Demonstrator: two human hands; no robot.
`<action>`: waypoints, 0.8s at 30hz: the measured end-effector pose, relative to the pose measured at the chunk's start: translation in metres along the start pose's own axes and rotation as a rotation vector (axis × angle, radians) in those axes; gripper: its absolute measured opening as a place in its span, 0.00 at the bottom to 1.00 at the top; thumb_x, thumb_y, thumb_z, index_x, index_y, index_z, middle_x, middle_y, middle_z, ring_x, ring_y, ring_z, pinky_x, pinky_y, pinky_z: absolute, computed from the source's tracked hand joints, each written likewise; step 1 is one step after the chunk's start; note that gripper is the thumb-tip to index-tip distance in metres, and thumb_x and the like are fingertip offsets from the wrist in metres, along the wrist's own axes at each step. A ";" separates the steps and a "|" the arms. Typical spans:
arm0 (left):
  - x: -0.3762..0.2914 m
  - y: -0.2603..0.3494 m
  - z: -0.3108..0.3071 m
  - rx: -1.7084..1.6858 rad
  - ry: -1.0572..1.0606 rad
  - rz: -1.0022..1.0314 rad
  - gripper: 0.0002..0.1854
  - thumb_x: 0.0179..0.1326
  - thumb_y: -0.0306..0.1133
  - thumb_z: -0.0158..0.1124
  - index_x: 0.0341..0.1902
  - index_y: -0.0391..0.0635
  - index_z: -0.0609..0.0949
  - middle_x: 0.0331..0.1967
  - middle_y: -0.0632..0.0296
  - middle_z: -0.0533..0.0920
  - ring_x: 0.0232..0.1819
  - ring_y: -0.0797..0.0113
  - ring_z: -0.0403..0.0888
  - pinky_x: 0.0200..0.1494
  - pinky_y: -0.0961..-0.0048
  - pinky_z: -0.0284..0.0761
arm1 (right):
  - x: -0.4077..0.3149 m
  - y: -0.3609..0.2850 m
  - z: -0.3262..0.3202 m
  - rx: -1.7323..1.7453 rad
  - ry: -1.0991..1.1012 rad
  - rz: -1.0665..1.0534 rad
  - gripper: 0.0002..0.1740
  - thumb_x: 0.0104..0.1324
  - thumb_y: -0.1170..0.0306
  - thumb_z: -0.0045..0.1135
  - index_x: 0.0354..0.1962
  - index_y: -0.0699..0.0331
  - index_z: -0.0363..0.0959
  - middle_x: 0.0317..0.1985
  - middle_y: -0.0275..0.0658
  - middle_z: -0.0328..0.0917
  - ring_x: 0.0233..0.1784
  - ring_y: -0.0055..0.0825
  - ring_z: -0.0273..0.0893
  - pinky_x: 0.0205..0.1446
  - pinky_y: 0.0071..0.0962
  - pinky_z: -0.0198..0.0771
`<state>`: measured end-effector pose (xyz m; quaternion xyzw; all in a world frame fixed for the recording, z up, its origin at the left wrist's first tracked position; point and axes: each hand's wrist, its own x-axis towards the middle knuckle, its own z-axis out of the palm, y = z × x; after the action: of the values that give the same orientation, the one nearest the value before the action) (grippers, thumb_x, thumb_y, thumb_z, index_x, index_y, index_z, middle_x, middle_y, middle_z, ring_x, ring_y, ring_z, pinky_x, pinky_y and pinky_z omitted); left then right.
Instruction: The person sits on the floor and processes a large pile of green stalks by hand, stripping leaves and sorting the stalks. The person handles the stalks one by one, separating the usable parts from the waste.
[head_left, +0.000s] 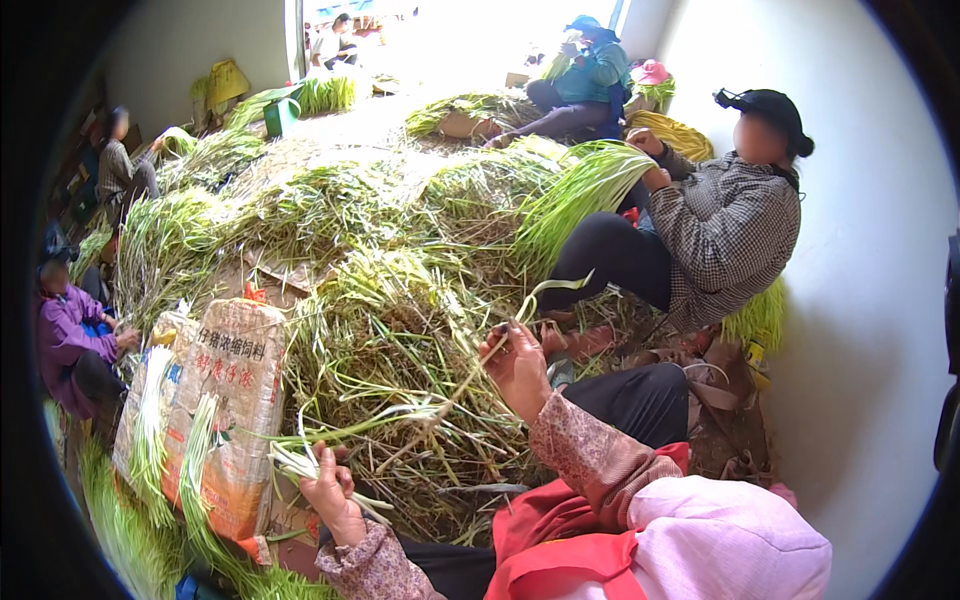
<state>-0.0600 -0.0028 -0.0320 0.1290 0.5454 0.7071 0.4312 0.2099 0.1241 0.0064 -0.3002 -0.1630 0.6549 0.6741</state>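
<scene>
My left hand (335, 491), low and left of centre, is closed around a small bunch of pale green stalks (296, 461) with white ends. Higher and to the right, my right hand (519, 367) pinches a long, limp leaf (556, 285) between thumb and fingers; it curls up and to the right. Between the hands lies a large heap of loose leaves and dry stalks (390, 337). Two sorted bundles of long green stalks (199, 450) rest on printed woven sacks (244, 360) left of my left hand.
A person in a checked jacket (731, 225) sits close on the right by the white wall (847, 300), holding a big green bunch (592, 187). A person in purple (64, 337) sits at the left. Others sit farther back. More green stalks (127, 517) lie at lower left.
</scene>
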 end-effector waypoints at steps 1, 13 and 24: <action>0.002 -0.003 -0.002 -0.004 0.010 0.054 0.11 0.59 0.30 0.60 0.44 0.39 0.74 0.29 0.58 0.79 0.12 0.83 0.65 0.09 0.88 0.52 | 0.003 -0.001 -0.006 -0.073 -0.085 -0.089 0.12 0.70 0.66 0.38 0.32 0.63 0.67 0.25 0.35 0.71 0.26 0.23 0.71 0.30 0.24 0.71; -0.012 -0.001 0.002 -0.217 -0.334 -0.204 0.08 0.58 0.28 0.58 0.39 0.38 0.76 0.20 0.69 0.73 0.14 0.83 0.63 0.14 0.87 0.55 | -0.088 0.104 0.054 -1.176 -0.977 -0.060 0.12 0.67 0.66 0.43 0.32 0.68 0.65 0.19 0.43 0.64 0.22 0.30 0.65 0.30 0.36 0.64; 0.010 0.010 -0.032 -0.586 -0.069 -0.060 0.08 0.58 0.28 0.59 0.37 0.36 0.75 0.30 0.55 0.77 0.18 0.80 0.64 0.15 0.85 0.57 | -0.085 -0.002 -0.067 -0.901 -0.555 0.849 0.11 0.67 0.62 0.46 0.29 0.61 0.66 0.16 0.24 0.57 0.15 0.11 0.51 0.17 0.15 0.45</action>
<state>-0.0914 -0.0166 -0.0379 0.0068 0.3064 0.8166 0.4891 0.2448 0.0284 -0.0292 -0.4105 -0.4553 0.7836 0.1008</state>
